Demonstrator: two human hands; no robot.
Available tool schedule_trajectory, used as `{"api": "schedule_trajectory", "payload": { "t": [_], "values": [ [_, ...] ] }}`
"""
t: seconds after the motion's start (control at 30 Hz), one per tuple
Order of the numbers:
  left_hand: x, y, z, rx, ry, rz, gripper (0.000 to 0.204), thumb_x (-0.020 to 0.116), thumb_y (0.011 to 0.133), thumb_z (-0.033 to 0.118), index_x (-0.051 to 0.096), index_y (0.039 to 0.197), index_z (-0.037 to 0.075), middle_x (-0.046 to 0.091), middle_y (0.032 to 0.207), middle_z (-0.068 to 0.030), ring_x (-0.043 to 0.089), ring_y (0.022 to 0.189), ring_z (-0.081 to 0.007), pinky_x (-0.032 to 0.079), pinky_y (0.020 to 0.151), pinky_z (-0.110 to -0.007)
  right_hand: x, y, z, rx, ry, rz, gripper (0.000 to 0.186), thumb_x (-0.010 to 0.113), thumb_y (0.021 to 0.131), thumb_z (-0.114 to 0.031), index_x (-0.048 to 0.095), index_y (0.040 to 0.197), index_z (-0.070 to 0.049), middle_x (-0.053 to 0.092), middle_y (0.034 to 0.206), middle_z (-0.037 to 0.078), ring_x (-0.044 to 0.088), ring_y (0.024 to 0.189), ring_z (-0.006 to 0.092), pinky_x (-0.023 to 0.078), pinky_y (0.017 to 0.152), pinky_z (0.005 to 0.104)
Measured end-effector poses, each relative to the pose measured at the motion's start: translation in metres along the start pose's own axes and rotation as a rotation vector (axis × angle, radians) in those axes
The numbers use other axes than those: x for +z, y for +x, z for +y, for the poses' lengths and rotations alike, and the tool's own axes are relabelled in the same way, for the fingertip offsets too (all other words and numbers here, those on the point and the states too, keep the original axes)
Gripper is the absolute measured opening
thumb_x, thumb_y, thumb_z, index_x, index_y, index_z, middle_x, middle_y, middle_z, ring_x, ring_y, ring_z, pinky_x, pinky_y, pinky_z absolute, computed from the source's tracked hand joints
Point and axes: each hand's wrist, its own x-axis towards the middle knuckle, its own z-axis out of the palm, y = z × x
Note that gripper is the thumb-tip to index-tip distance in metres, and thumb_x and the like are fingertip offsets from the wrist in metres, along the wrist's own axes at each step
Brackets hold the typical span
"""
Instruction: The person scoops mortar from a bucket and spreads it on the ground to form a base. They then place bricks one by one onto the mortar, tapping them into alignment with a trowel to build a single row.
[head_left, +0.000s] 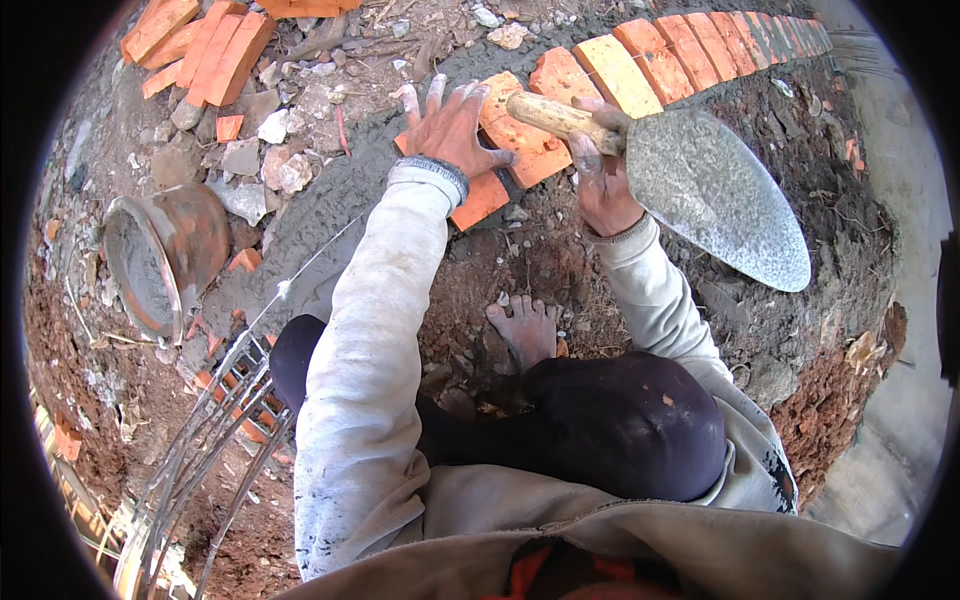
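My left hand lies over an orange brick at the near end of a brick row, its fingers spread and stretched out. Its thumb reaches toward the neighbouring brick. My right hand is closed around the wooden handle of a trowel. The broad, mortar-grey blade points right and toward me, off the row. The handle's butt end sits above the neighbouring brick. Grey mortar spreads on the ground left of the row. My left palm hides most of the end brick.
The brick row curves away to the far right. A clay pot with grey mortar inside lies tilted at left, near stones. Loose bricks are stacked far left. A string runs to metal rods near left. My bare foot rests on soil.
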Motion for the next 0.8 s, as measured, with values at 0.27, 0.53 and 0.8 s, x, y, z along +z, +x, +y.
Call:
{"api": "schedule_trajectory", "payload": {
  "t": [0.27,0.53,0.8],
  "values": [
    [-0.001,-0.002,0.003,-0.022,-0.043,-0.016,0.103,0.078,0.058,0.065,0.041,0.141,0.018,0.038,0.148,-0.0034,0.021,0.142,-0.0300,0.004,0.117,-0.055,-0.002,-0.006,0.011,0.083,-0.041,-0.096,0.026,0.056,0.092,-0.003,0.046,0.116,0.001,0.057,0.115,0.017,0.059,0.105,0.0240,0.049,0.090,0.0356],
    [0.002,-0.003,0.007,-0.047,-0.065,-0.038,0.102,0.077,0.060,0.065,0.039,0.143,0.020,0.036,0.149,-0.0029,0.019,0.143,-0.0287,0.002,0.118,-0.053,0.014,0.026,0.031,0.037,0.023,0.064,0.022,0.061,0.090,-0.016,0.063,0.104,0.000,0.065,0.100,0.015,0.062,0.094,0.0314,0.048,0.084,0.0415],
    [-0.002,-0.004,0.001,-0.058,-0.042,-0.039,0.103,0.077,0.060,0.064,0.037,0.145,0.022,0.037,0.149,-0.0033,0.020,0.143,-0.0279,0.002,0.118,-0.052,0.014,0.034,0.024,0.099,-0.081,-0.047,0.024,0.063,0.088,-0.014,0.063,0.107,-0.001,0.065,0.100,0.015,0.062,0.094,0.0333,0.047,0.086,0.0410]
  ]
}}
